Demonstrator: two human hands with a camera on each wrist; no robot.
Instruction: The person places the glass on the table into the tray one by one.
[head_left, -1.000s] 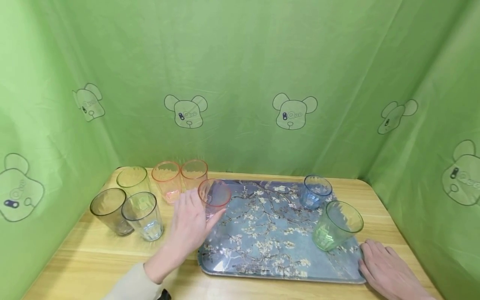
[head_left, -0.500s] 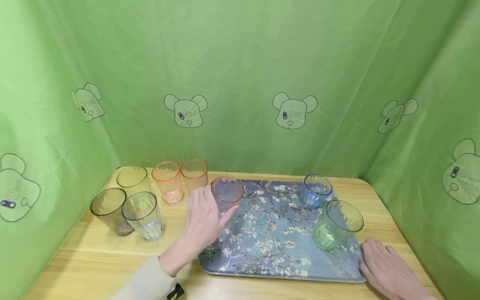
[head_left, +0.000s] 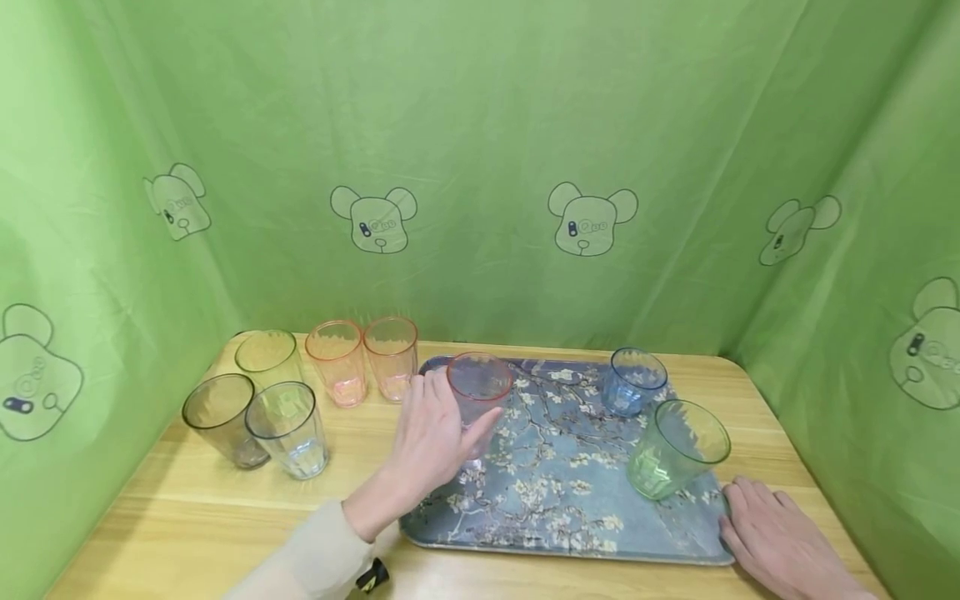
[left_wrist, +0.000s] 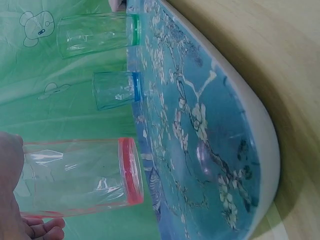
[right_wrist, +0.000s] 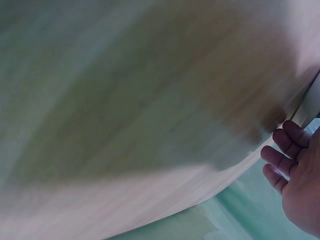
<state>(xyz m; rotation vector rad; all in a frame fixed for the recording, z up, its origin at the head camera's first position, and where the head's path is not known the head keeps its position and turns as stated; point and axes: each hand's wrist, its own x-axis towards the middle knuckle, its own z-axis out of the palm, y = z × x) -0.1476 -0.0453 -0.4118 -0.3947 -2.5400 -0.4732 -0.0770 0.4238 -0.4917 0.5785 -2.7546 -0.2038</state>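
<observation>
Here, near the middle of the head view, the left hand (head_left: 431, 429) grips a red-rimmed glass (head_left: 482, 385), upright, over the left part of the flowered tray (head_left: 540, 479); whether its base touches is unclear. At lower right, the right hand (head_left: 780, 533) rests by the tray's corner, fingers relaxed, near a green glass (head_left: 667, 467).
</observation>
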